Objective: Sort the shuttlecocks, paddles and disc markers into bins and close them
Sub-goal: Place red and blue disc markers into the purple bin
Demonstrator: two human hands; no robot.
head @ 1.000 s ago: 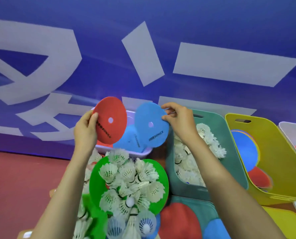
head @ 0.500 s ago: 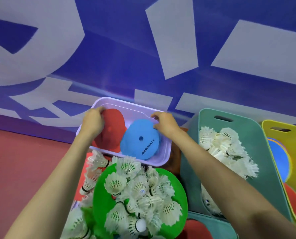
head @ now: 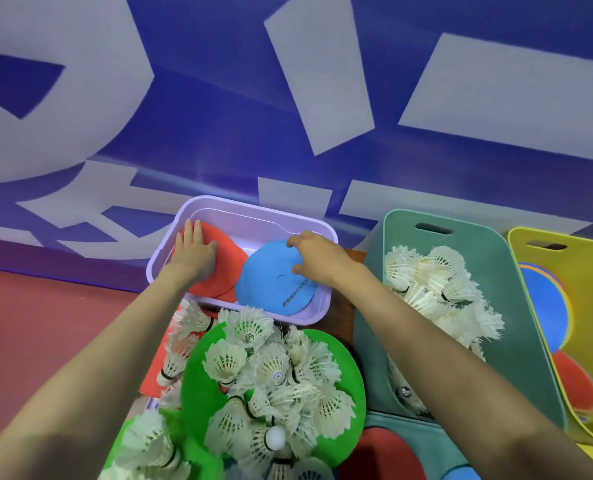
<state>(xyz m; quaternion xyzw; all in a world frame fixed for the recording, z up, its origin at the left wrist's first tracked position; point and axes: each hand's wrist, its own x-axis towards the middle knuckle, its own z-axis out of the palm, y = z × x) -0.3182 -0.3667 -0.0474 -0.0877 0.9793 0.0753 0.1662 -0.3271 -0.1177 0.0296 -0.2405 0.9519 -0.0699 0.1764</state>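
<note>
Both discs have come down into the lilac bin point(head: 253, 207): the left hand point(head: 193, 256) lies flat, fingers straight, on the red disc point(head: 229, 268) by the left wall. The right hand point(head: 317, 258) curls over the blue disc point(head: 274, 289)'s far edge, pinching or only touching I cannot tell. Blue overlaps red and leans on the near rim; the teal bin point(head: 516, 306) alongside holds shuttlecocks point(head: 437, 289).

Your lavender bin point(head: 253, 211), far and centre, stands open with two disc markers lying inside. The red disc marker point(head: 229, 268) is on the left under your flat left hand point(head: 194, 254). The blue disc marker point(head: 274, 289) is on the right, print up, pinched at its far edge by your right hand point(head: 317, 259). Nearer you, white shuttlecocks point(head: 271, 368) heap on a green disc point(head: 352, 368). To the right, the teal bin point(head: 496, 271) holds more shuttlecocks.
</note>
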